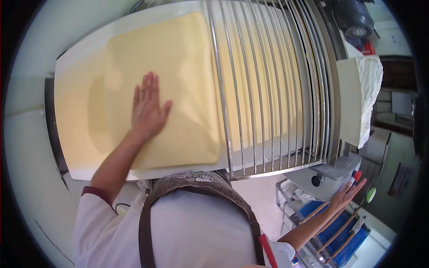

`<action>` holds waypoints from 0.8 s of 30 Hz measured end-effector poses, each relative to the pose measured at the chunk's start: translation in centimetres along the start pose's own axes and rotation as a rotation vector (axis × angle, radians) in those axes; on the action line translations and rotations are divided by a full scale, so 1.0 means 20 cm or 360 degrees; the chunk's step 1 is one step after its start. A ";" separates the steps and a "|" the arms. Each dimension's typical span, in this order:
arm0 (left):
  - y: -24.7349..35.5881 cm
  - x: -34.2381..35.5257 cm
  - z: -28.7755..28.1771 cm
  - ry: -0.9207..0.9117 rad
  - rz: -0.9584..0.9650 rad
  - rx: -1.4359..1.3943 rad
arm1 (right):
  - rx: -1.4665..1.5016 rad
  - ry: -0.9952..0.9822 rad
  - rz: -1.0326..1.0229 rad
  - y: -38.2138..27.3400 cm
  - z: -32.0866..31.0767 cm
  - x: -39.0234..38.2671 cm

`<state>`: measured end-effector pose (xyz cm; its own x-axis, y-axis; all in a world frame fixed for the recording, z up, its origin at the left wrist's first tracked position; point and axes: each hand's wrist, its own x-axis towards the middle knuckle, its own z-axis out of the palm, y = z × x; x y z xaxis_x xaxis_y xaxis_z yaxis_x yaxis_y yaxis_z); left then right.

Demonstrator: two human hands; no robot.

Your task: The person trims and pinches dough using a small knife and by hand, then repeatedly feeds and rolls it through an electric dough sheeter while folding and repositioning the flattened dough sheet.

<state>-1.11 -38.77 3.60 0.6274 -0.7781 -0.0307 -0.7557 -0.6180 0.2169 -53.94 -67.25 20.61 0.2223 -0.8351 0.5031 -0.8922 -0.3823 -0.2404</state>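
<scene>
A thick, pale yellow folded sheet of dough (178,53) lies on the white bed (85,59) of a dough sheeter. My left hand (149,111) rests palm down on it, fingers stretched out. Under the folded part, a thinner layer of dough (73,116) extends to the left and runs right beneath a guard of metal bars (245,94). At the lower right, my right hand (346,195) reaches to the machine's grey control housing (335,169). Its fingers point outward beside a red button (357,176); whether it touches the button I cannot tell.
A black knob (317,180) sits on the housing. Right of the rollers stands a whitish slab-like thing (355,102) with a ragged edge. A dark motor (355,20) is at the top right. A wire rack with blue trays (346,254) stands at the lower right.
</scene>
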 end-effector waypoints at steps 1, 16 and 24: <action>-0.07 -0.03 -0.03 0.0030 -0.0044 0.0000 | 0.0146 -0.0118 0.0071 0.08 -0.01 0.05; -0.25 -0.59 -0.12 -0.0132 0.0032 0.0051 | 0.0228 -0.0978 -0.0368 -0.06 0.31 1.08; -0.80 -0.53 -0.07 0.0046 0.0052 -0.0015 | 0.0577 -0.0927 -0.0097 -0.06 0.32 1.05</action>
<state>4.67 -20.46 1.84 0.6077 -0.7942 0.0050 -0.7743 -0.5910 0.2263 -45.62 -86.82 26.24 0.5335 -0.8456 0.0205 -0.7062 -0.4586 -0.5394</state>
